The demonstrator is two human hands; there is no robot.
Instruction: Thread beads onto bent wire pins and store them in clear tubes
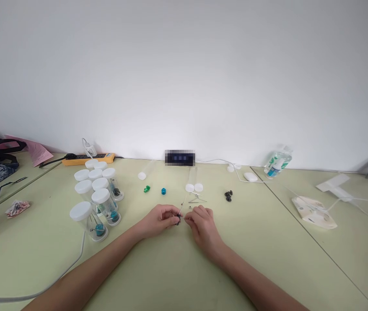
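Observation:
Between the fingertips of my left hand (pixel 159 222) is a small black part (pixel 177 221), with a thin metal rod (pixel 182 205) slanting up from it. My right hand (pixel 203 226) is closed in a pinch close beside it, on what looks like another thin metal rod, mostly hidden by the fingers. Just beyond my hands lie several loose metal rods (pixel 196 199). Farther back are green plastic pieces (pixel 147 188) and a blue piece (pixel 163 191). A cluster of black pieces (pixel 228 196) lies to the right.
Several white-capped clear tubes (pixel 81 211) stand at left, with blue parts and rods inside. More clear tubes (pixel 193 177) lie near a dark digital display (pixel 180 157). An orange power strip (pixel 104 158), a clear bottle (pixel 277 163), and a white cable (pixel 81 248) are around the table.

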